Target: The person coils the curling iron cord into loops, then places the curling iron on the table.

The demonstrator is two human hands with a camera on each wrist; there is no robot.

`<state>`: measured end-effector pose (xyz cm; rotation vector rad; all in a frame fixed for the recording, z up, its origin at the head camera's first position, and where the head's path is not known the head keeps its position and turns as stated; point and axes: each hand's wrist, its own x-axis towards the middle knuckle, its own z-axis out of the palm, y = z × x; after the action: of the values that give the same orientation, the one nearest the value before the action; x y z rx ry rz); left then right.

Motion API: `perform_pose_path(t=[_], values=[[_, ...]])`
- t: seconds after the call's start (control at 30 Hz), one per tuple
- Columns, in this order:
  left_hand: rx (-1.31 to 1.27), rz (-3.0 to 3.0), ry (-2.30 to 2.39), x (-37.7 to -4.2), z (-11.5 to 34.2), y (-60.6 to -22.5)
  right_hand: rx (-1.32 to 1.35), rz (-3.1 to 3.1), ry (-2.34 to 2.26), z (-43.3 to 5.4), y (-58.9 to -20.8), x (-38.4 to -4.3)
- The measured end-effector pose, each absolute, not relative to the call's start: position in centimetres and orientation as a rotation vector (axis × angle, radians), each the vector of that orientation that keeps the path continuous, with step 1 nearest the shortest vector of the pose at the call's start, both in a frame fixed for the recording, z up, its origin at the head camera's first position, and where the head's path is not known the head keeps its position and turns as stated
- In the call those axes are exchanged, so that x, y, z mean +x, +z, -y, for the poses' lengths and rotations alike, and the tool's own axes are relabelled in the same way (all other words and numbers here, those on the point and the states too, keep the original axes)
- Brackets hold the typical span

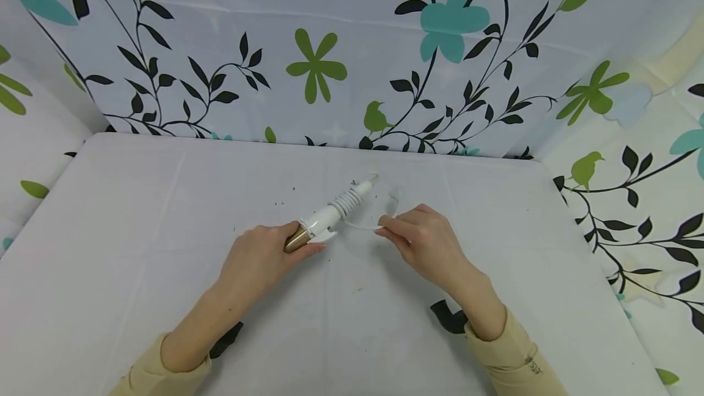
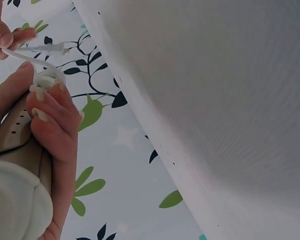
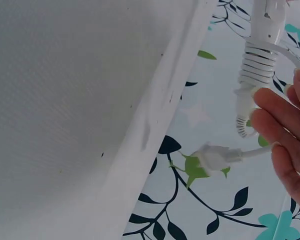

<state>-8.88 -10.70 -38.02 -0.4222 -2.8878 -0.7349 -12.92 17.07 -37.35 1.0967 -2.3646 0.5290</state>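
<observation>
My left hand (image 1: 260,255) grips a white and gold curling iron (image 1: 321,222), which slants up and to the right over the table. Its gold part (image 1: 297,240) lies by the thumb and fingers. White cord (image 1: 346,201) is wound in several close coils around the white handle. A loose length of that cord runs across to my right hand (image 1: 428,242), pinched between thumb and fingertips. From there a short end with a white plug (image 3: 215,159) sticks out, blurred in the head view. In the left wrist view, fingers (image 2: 52,115) curl around the tan body (image 2: 20,122), which has small holes.
Under both hands is a white-covered table (image 1: 324,335). Behind it hangs a cloth (image 1: 220,23) printed with leaves, flowers and birds, which continues down both sides. Black straps (image 1: 450,318) show near both wrists.
</observation>
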Motion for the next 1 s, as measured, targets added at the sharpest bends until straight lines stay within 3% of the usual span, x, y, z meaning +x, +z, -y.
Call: perform_pose_path(t=[0.6,1.0], values=[[-0.554,3.11,-0.9,-8.9,10.0,-38.5,1.142,2.239,0.522,-17.2,-36.9,-12.9],[-0.88,3.048,-0.793,-8.7,9.9,-39.1,1.191,2.186,0.549,-17.1,-37.1,-12.9]])
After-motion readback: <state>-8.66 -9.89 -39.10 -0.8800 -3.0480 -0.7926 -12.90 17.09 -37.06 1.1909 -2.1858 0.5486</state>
